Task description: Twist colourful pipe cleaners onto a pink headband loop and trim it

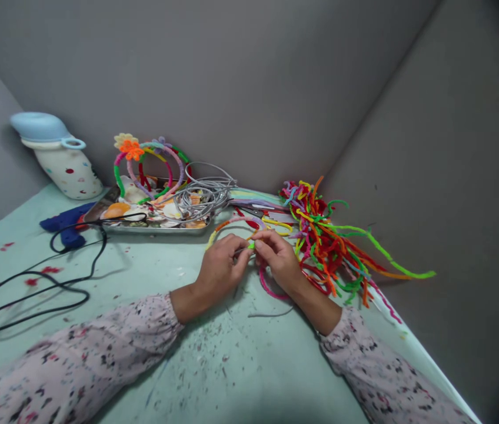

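My left hand point(219, 264) is closed in a pinch on a ring wrapped in coloured pipe cleaners point(245, 218). Opposite it, my right hand point(281, 262) pinches the same ring, fingertips nearly touching the left ones. Between the fingertips shows a bit of bright green pipe cleaner point(252, 244). Yellow, orange, pink and purple sections arc behind my hands. A magenta curve point(271, 288) shows below my right hand; whether it belongs to the ring I cannot tell. A short piece of grey wire point(270, 315) lies on the table just below my hands.
A metal tray point(161, 230) holds shells, finished flower rings point(132, 149) and coiled grey wire point(205, 197). Left are a blue glue gun point(70, 222), its black cord point(93, 268) and a bottle point(66, 168). Yellow-handled scissors point(278, 225) and tangled pipe cleaners point(326, 247) lie right.
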The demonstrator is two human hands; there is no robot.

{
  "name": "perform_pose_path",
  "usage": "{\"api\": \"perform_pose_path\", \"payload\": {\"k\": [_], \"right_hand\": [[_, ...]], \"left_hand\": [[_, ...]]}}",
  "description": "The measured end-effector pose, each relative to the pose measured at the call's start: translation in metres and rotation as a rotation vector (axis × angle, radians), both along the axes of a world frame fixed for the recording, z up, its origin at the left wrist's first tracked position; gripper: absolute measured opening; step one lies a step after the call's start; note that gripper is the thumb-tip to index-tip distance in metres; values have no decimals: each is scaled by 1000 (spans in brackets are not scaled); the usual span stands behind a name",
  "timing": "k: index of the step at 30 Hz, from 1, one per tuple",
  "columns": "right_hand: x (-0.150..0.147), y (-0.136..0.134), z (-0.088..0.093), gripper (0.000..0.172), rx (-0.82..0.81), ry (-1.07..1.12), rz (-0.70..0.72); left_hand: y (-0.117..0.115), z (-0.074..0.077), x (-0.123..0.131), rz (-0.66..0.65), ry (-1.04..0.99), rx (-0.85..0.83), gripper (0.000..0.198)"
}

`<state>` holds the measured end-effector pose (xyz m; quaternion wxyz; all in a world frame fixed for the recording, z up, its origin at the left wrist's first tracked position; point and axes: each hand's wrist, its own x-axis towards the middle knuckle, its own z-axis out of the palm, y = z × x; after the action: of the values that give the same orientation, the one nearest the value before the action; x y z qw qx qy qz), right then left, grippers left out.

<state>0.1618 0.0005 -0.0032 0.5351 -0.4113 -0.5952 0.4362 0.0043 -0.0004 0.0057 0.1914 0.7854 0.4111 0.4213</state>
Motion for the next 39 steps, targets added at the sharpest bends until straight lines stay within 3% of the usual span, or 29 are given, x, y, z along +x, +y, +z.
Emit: {"api": "perform_pose_path", "payload": {"k": [12, 39], "right_hand": [[1, 1, -2, 20, -51, 33, 151], [1, 0, -3, 20, -59, 13, 114]], "left_hand": [[-1, -1, -1, -5, 6, 29, 11], [1, -5, -1, 12, 75, 172, 7]]}}
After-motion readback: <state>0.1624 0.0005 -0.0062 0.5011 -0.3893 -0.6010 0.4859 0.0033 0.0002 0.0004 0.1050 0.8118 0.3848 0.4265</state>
